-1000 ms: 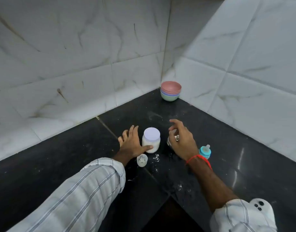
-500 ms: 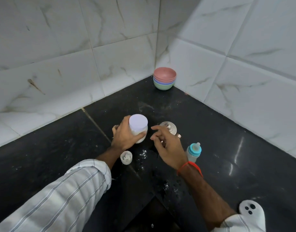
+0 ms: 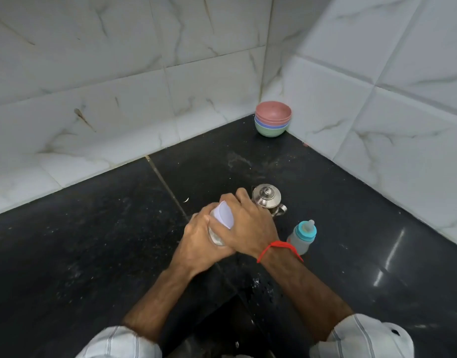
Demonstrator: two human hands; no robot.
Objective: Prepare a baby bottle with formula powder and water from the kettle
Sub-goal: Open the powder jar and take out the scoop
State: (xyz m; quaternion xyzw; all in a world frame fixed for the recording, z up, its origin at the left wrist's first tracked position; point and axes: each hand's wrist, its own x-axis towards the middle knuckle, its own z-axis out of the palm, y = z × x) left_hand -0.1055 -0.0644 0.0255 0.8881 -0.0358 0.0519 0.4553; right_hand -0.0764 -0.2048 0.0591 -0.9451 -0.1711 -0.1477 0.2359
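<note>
Since half a second ago, I see both hands have closed on the white-lidded clear formula jar point(image 3: 223, 220), lifted off the black stone counter point(image 3: 93, 241): left hand point(image 3: 200, 244) grips its body, right hand point(image 3: 250, 228) its lid. Contents hidden. The teal-capped baby bottle point(image 3: 302, 236) stands beside the small steel kettle point(image 3: 266, 197).

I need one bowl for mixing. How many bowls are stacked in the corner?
4 show by their rims: pink bowl on top, another pink rim beneath, then blue bowl, and green bowl at the bottom on the counter. More may nest unseen.
</note>
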